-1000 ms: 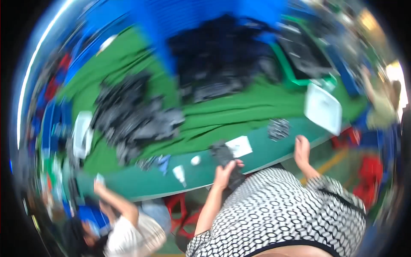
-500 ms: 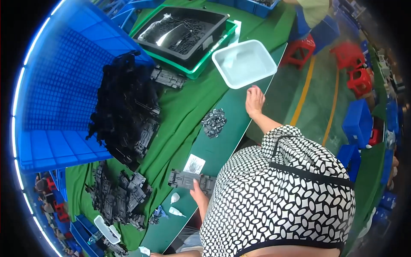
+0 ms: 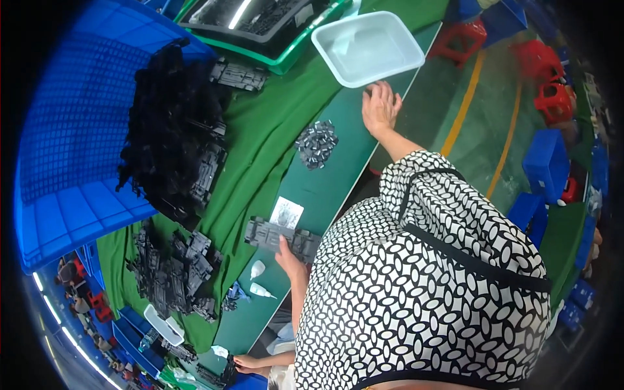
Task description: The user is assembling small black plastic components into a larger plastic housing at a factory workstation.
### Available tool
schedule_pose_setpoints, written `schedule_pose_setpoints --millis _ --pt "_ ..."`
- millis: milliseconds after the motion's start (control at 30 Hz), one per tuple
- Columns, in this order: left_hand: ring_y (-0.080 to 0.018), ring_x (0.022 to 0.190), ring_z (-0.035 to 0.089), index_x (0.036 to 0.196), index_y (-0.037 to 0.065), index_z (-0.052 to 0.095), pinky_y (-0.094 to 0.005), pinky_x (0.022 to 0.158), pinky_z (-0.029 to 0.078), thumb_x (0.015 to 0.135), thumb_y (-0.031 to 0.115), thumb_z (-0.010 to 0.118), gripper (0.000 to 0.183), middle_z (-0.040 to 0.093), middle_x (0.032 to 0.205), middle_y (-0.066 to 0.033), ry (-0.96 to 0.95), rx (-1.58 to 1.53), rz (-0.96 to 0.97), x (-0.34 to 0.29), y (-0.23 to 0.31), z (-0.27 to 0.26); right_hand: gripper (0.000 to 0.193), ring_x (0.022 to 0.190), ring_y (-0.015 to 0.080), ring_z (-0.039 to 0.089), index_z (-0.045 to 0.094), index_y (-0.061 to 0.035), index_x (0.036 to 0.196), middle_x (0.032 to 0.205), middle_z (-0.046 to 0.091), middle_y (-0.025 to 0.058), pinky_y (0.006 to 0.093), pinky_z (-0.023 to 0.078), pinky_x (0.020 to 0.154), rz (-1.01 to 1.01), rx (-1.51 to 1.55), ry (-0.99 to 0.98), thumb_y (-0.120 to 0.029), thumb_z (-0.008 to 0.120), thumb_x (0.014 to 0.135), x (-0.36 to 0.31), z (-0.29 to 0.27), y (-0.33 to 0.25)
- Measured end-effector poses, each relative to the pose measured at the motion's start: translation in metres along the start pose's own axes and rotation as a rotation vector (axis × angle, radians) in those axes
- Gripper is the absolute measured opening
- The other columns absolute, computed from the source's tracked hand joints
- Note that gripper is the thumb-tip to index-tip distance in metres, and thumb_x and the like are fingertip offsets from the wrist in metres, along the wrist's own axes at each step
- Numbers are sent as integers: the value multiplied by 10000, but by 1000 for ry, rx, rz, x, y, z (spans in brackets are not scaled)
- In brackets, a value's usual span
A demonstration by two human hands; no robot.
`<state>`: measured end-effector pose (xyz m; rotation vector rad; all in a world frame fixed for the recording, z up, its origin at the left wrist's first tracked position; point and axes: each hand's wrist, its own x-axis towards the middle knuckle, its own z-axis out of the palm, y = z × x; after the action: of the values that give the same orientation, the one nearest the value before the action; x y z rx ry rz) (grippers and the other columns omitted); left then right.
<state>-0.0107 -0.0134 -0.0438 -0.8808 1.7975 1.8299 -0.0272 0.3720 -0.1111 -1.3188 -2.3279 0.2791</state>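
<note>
My left hand (image 3: 290, 263) grips a flat black plastic toy-car chassis (image 3: 263, 234) by its near edge, thumb on top, fingers hidden beneath. The part lies low over the green tabletop, next to a small white printed sheet (image 3: 286, 212). My right hand (image 3: 381, 112) is open, fingers spread, palm down by the table edge. Its fingertips are at the near rim of a white plastic tub (image 3: 338, 79); contact cannot be told. Between my hands sits a pile of small shiny dark pieces (image 3: 316, 144). Two small white bottles (image 3: 260, 290) stand and lie near my left hand.
A blue crate (image 3: 78, 123) on its side spills stacked black chassis parts (image 3: 172, 136). More parts (image 3: 172, 270) are heaped on green cloth. A black tray (image 3: 260, 26) in a green one stands at the back. A co-worker's hand (image 3: 246, 363) holds a dark part at the bottom.
My right hand has opened its fingers beside the tub. My left hand keeps its hold on the chassis. The whole view has shifted, so things sit higher in the picture.
</note>
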Motion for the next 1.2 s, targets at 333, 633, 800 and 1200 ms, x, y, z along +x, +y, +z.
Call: schedule_pose_setpoints --millis 333,633,800,1200 --pt "-187 857 621 1078 -28 562 -325 790 498 857 268 593 371 619 1011 -91 -86 -73 52 23 -10 -4 469 1302 232 298 426 -111 1256 1351 400 74 546 160 1037 -85 -52 23 -406 438 892 9 5 1" --pt "-183 901 593 1134 -45 510 -313 813 476 878 250 571 396 594 1044 -97 -150 -71 64 27 -13 -10 447 1312 236 297 433 -95 1262 1368 392 80 513 194 1054 -17 -111 -70 -356 451 900 3 -2 -11" --pt "-181 841 604 1098 -49 519 -311 762 495 867 254 589 387 598 1007 -102 -136 -69 47 23 -10 -10 439 1300 253 311 439 -86 1249 1347 407 86 530 197 1045 -45 -124 -58 -350 454 899 2 -3 -15" --pt "-181 813 609 1026 -39 536 -312 744 511 838 264 633 370 602 962 -102 -105 -69 4 26 -11 -12 443 1292 260 314 434 -74 1248 1338 414 97 524 191 1051 -56 -183 -55 -357 443 909 1 4 -11"
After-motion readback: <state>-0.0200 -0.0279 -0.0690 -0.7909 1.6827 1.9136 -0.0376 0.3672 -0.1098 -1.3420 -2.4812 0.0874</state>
